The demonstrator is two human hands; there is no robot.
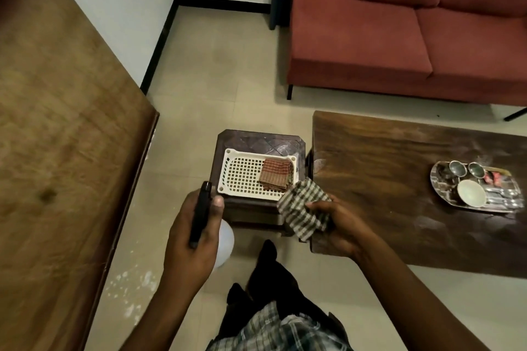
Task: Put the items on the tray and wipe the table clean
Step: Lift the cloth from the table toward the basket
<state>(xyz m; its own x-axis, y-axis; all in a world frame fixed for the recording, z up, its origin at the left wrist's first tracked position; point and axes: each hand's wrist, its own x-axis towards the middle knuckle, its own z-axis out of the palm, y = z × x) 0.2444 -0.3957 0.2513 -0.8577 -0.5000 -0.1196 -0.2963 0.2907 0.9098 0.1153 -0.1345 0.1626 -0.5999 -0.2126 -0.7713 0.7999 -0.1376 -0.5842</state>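
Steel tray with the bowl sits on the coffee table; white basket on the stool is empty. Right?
One error: the white basket on the stool isn't empty. The head view shows a folded reddish cloth in it. The steel tray with the bowl does sit on the coffee table.

The dark brown wooden desk [385, 179] shows streaky grain. At its 3 o'clock end the oval metal tray [434, 179] gleams mirror-bright. The white latticed plastic basket [242, 177] and the white plastic spray bottle [225, 239] look smooth, the green-checked woven cloth [302, 208] soft.
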